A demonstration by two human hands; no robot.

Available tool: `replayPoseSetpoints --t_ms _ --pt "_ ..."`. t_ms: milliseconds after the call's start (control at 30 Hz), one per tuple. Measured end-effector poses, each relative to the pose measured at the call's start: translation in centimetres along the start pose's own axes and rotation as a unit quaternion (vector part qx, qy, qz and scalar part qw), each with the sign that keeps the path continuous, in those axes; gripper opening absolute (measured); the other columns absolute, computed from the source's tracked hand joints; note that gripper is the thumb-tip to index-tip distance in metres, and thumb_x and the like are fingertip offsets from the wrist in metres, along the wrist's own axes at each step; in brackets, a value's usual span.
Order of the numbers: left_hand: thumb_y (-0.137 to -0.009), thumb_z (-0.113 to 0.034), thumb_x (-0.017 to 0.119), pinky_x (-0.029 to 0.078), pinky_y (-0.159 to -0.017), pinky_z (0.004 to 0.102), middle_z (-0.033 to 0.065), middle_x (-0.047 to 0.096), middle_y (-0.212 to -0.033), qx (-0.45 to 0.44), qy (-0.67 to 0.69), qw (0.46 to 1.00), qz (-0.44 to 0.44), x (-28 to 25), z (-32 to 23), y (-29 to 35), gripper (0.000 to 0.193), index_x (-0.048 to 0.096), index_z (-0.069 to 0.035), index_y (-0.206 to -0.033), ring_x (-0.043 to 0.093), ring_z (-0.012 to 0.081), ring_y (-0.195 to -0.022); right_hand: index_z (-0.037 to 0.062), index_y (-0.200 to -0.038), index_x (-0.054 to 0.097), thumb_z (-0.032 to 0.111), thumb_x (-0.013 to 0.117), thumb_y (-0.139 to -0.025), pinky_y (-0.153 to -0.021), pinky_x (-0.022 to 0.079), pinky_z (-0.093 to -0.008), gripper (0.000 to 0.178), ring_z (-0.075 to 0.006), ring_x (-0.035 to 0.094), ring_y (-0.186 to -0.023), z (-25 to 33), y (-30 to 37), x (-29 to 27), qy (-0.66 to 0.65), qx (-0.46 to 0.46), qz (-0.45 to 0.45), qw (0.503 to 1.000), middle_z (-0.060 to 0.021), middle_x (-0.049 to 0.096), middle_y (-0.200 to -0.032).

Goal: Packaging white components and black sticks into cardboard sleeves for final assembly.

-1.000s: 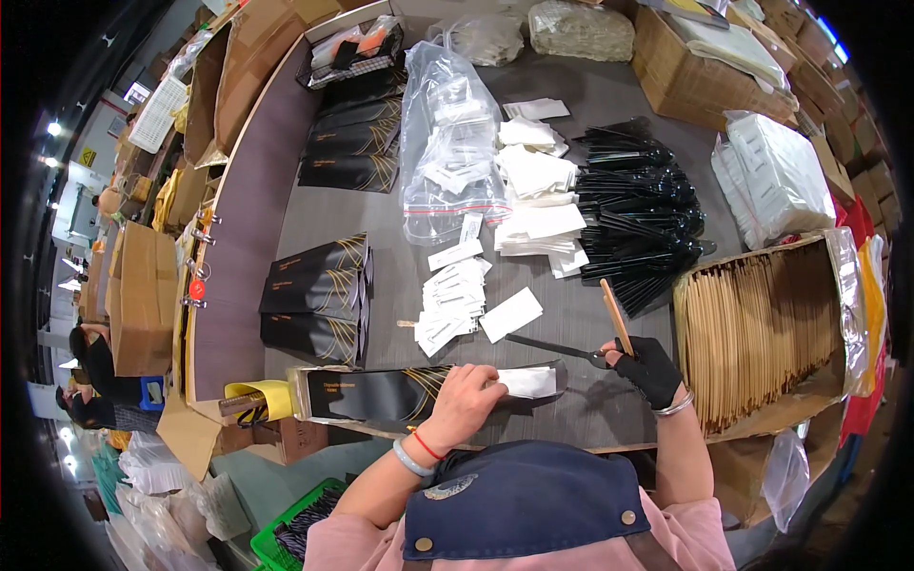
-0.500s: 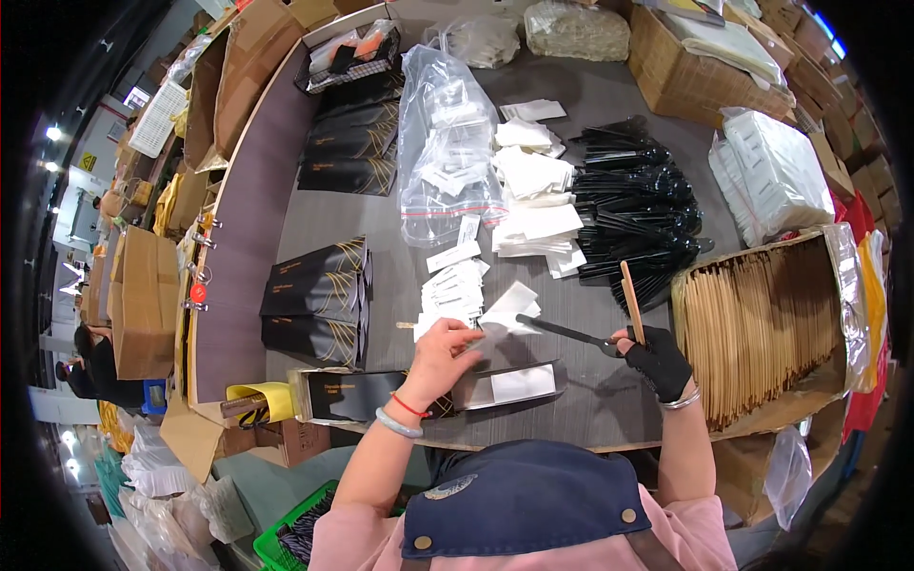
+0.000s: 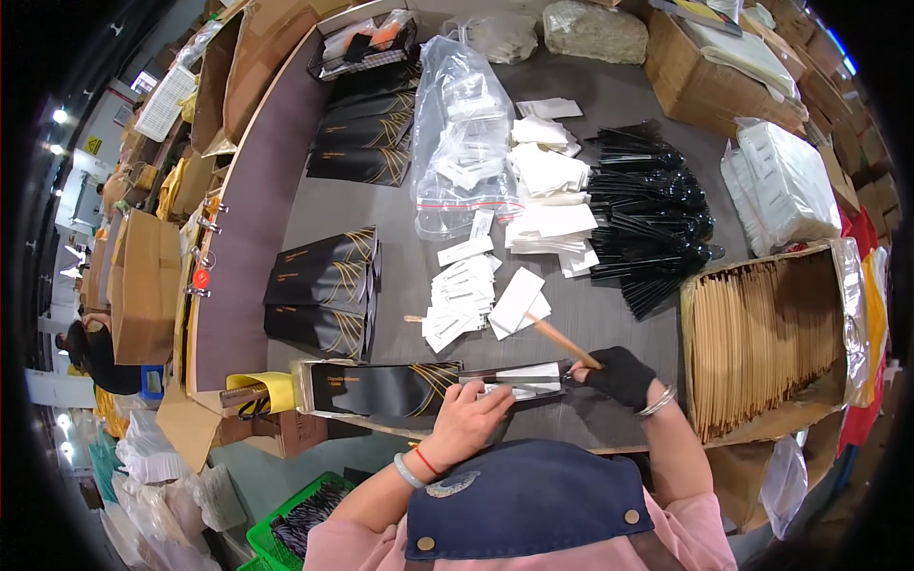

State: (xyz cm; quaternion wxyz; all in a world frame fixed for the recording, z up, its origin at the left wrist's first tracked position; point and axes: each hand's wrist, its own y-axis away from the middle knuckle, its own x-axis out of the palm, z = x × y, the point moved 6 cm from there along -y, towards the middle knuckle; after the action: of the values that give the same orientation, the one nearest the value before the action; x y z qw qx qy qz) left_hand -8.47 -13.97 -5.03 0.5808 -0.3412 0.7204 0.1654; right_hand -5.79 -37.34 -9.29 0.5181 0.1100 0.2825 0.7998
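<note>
At the table's front edge lies a black printed paper sleeve, with a white packet at its right end. My left hand is closed over that part, fingers bent onto the packet and sleeve; its thumb is partly hidden. In a black fingerless glove, my right hand holds a wooden stick pointing up and left. A long dark utensil lies along the sleeve, its right end at my right fingertips; its exact kind is unclear. Small white packets and larger white packets lie just beyond.
Black sleeves stand stacked at left. Black wrapped utensils are heaped beside white packets and a clear zip bag. An open carton of wooden sticks stands at right. A yellow-wrapped bundle sits at the front left.
My right hand has moved left and down, bringing the dark utensil to the sleeve; the wooden stick now tilts left. My left hand has moved right and down onto the sleeve's right end.
</note>
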Motion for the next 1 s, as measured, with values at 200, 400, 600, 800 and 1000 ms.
replayPoseSetpoints --t_ms 200,400,600,800,1000 --pt "-0.074 -0.020 0.071 0.037 -0.082 0.0332 -0.0080 0.058 -0.117 -0.027 -0.003 0.999 0.029 -0.6 0.8 1.1 0.038 0.065 -0.016 -0.111 0.050 0.0181 -0.096 0.0030 -0.093 0.067 0.010 0.068 -0.084 -0.068 0.049 -0.0322 0.011 -0.0226 0.064 -0.072 3.0 1.3 0.7 0.185 -0.199 -0.278 0.921 -0.0125 0.064 -0.081" --pt "-0.067 -0.021 0.076 0.038 -0.086 0.0377 -0.0063 0.058 -0.120 -0.047 0.012 0.999 0.022 -1.6 2.4 2.4 0.048 0.064 -0.016 -0.113 0.051 0.0211 -0.102 0.0086 -0.100 0.063 0.007 0.062 -0.087 -0.065 0.048 -0.0315 0.013 -0.0247 0.060 -0.072 -3.5 3.2 0.1 0.092 -0.219 -0.329 0.914 -0.0104 0.060 -0.080" --pt "-0.062 -0.026 0.083 0.035 -0.100 0.0479 0.0087 0.054 -0.126 -0.146 0.056 0.987 0.031 -4.1 5.9 2.4 0.066 0.060 -0.009 -0.121 0.045 0.0326 -0.118 0.0230 -0.118 0.063 0.024 0.070 -0.080 -0.060 0.048 -0.0391 0.039 -0.0254 0.058 -0.069 2.2 2.5 1.9 0.428 -0.239 -0.170 0.855 -0.0054 0.056 -0.073" --pt "-0.059 -0.028 0.084 0.039 -0.096 0.0441 0.0067 0.055 -0.123 -0.101 0.100 0.990 -0.012 -1.8 5.1 1.2 0.067 0.060 -0.007 -0.118 0.049 0.0307 -0.111 0.0173 -0.116 0.062 0.019 0.065 -0.084 -0.063 0.049 -0.0411 0.032 -0.0304 0.061 -0.074 2.2 -0.8 5.7 0.389 -0.291 -0.080 0.870 -0.0106 0.065 -0.087" --pt "-0.058 -0.023 0.084 0.038 -0.097 0.0432 0.0093 0.051 -0.126 -0.098 0.064 0.992 0.039 -0.8 3.7 -0.6 0.077 0.053 -0.007 -0.126 0.046 0.0304 -0.115 0.0084 -0.102 0.066 0.014 0.071 -0.080 -0.071 0.052 -0.0383 0.023 -0.0287 0.062 -0.085 0.3 0.0 3.6 0.251 -0.202 -0.167 0.932 -0.0122 0.064 -0.091"
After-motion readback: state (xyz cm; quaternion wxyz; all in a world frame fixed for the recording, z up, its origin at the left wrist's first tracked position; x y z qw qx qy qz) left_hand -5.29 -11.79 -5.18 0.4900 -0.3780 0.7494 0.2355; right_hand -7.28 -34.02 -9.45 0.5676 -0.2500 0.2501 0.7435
